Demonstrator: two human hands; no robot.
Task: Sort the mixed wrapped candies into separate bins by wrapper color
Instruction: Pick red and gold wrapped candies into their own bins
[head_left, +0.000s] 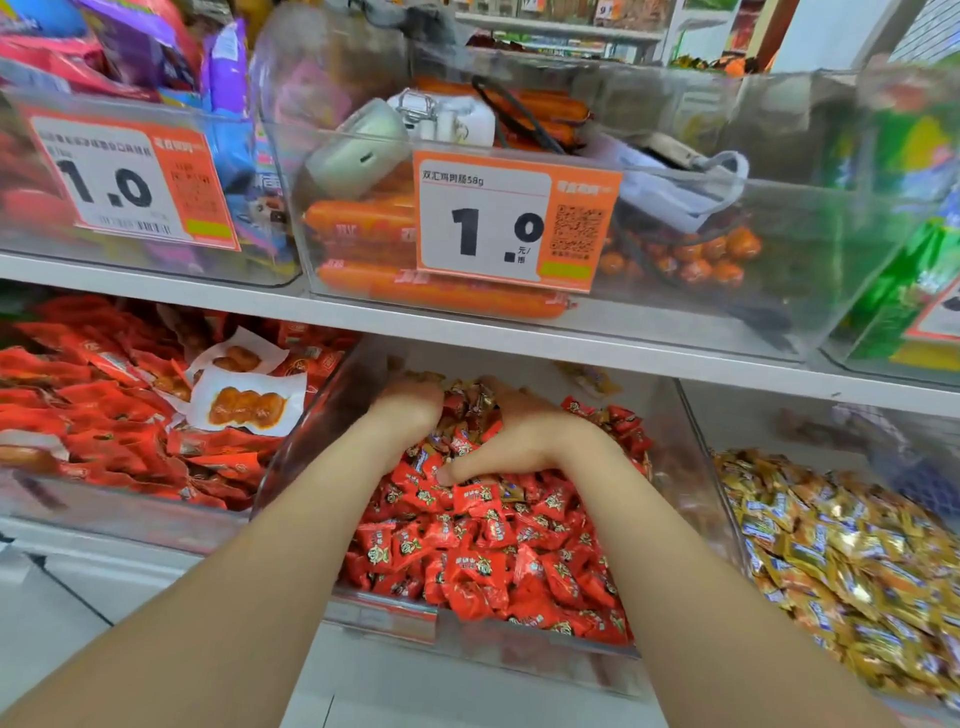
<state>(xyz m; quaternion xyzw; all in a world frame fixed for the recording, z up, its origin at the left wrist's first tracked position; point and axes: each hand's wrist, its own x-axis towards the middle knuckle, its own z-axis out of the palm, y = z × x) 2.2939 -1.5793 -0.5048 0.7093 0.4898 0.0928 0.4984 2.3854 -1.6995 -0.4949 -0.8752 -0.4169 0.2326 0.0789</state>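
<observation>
Shelf bin (363, 616): both hands (467, 421) buried in candies (483, 545)

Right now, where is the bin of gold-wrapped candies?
In the head view, the bin of gold-wrapped candies sits on the lower shelf at the right, directly beside the red candy bin where both hands dig.

Red candies (483, 551) wear glossy, crinkled plastic wrappers; the gold candies (841, 551) shine like metallic foil; the clear bin (670, 441) is smooth transparent plastic; the price tag (514, 221) looks matt paper; the shelf (156, 291) is smooth, painted white.
</observation>
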